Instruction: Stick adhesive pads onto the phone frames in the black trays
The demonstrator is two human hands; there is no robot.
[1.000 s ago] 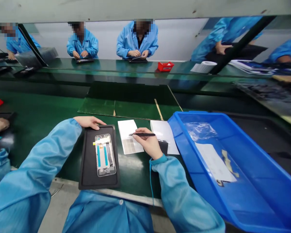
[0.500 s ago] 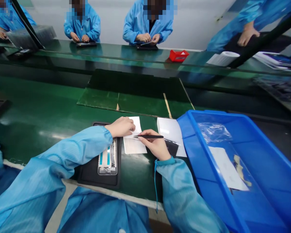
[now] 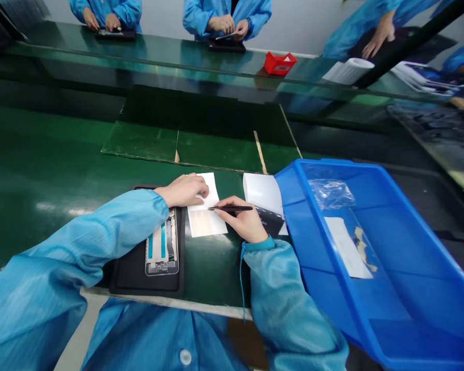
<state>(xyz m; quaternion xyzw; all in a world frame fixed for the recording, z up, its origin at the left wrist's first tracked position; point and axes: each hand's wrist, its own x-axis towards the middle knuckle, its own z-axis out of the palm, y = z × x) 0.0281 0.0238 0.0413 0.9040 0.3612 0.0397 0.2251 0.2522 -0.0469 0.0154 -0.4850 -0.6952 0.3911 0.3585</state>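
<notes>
Here, a smartphone frame (image 3: 162, 247) is shown lying on a black tray (image 3: 127, 278), with the left hand (image 3: 181, 189) and right hand (image 3: 242, 219) set just beyond it.

On the green table (image 3: 42, 154), a blue plastic bin (image 3: 334, 164) is placed at the right, with a clear bag (image 3: 331, 194) and white paper (image 3: 348, 247) inside. The frame is partly covered by the left sleeve (image 3: 100, 232); it is judged light, thin and fragile, and best taken by its edges. A white sheet (image 3: 204, 221) is pressed by the left fingers (image 3: 199, 189), laid flat without gripping. A slim black tool (image 3: 230, 208) is pinched in the right fingers (image 3: 226, 212). No brand or writing can be read.
</notes>
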